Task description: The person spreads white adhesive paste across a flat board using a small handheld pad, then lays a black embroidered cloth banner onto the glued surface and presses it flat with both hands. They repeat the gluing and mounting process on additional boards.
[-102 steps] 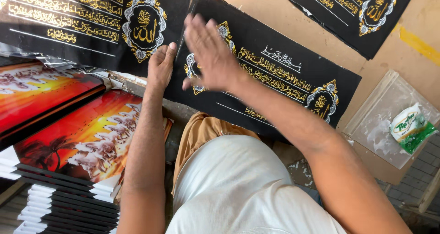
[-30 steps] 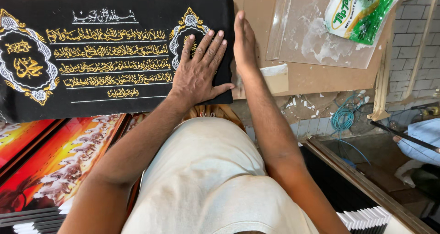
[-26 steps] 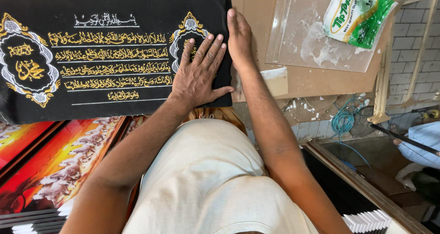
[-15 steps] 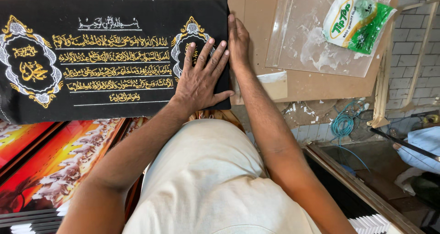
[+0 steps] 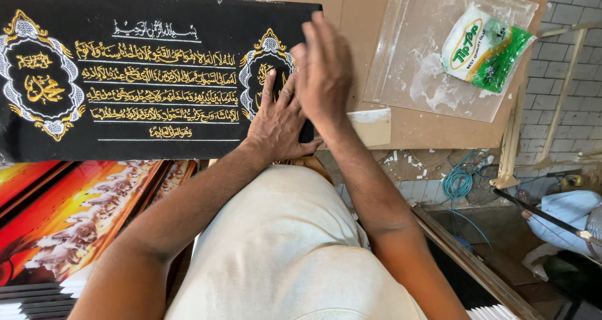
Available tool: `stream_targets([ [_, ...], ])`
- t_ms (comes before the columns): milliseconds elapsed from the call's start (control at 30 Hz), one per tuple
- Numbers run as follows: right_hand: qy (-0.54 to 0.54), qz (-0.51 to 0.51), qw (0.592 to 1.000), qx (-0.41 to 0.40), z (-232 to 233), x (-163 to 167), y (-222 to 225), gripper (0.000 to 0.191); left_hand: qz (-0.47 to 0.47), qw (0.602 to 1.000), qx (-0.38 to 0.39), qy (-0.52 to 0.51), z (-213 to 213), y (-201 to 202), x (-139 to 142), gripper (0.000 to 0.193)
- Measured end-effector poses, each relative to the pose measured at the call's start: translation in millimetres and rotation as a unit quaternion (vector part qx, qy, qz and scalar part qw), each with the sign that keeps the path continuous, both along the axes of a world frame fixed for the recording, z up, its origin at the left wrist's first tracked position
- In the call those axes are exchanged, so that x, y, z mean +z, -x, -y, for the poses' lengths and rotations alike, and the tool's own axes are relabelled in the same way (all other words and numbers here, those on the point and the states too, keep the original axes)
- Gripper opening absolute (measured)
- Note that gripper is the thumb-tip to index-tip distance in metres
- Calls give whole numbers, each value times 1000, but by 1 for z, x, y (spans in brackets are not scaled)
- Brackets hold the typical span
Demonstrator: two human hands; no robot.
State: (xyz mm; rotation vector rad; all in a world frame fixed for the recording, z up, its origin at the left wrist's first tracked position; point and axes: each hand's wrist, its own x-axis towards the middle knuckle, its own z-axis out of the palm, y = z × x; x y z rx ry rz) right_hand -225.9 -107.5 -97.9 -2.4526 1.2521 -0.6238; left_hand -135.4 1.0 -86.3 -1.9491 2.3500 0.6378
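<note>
A long black cloth panel [image 5: 157, 75] with gold and white embroidered script and round emblems lies flat on a brown board [image 5: 370, 19]. My left hand [image 5: 279, 122] presses flat on the panel's right end, fingers spread over the right emblem. My right hand [image 5: 323, 69] lies flat over the panel's right edge, partly above my left hand's fingers. Neither hand grips anything.
A clear plastic sheet [image 5: 426, 75] with a green and white glue pouch [image 5: 480, 47] lies on the board at the right. Red and orange printed pictures [image 5: 69, 220] are stacked at the lower left. Wooden strips [image 5: 470, 263] and a blue coiled cord [image 5: 461, 182] lie at the lower right.
The view has swung from the panel's left part to its right end. My right hand has slid from the panel's right edge leftward and up, now over my left hand's fingers.
</note>
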Motion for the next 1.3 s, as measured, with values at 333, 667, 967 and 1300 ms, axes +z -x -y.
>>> stream_targets([
  [333, -39, -233, 964, 118, 54, -16, -34, 115, 22, 1000, -2, 5, 1, 0, -2, 107],
  [667, 4, -230, 968, 97, 57, -29, -37, 110, 35, 984, -162, 70, -34, 5, 5, 95],
  [967, -7, -212, 974, 78, 45, -26, -34, 103, -8, 934, -308, 183, -55, 9, -21, 73],
  [1300, -88, -211, 967, 113, -110, -26, 83, 86, -317, 917, -11, 240, -69, -15, -14, 75],
])
